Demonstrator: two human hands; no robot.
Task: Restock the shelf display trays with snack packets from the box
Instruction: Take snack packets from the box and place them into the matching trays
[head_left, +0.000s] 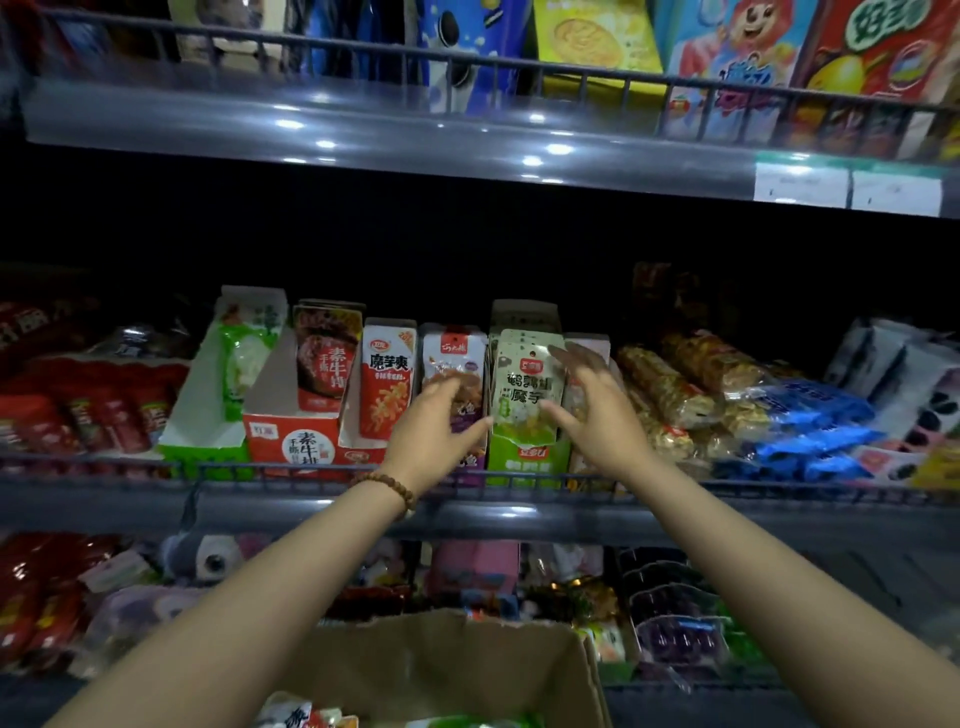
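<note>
While L hand (434, 418) + R hand (589, 410) flank 1 green pkt stack (522, 387), fingers (563, 359) wide; 1 box (441, 660).

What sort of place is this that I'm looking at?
Most likely a shop's snack aisle. Wire-fronted shelves hold display trays full of snack packets, price labels sit on the upper shelf's edge, and an open cardboard box of stock stands below.

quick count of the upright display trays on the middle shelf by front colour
green trays: 2
red trays: 2
purple tray: 1
total: 5, not counting one mostly hidden behind the right hand
</note>
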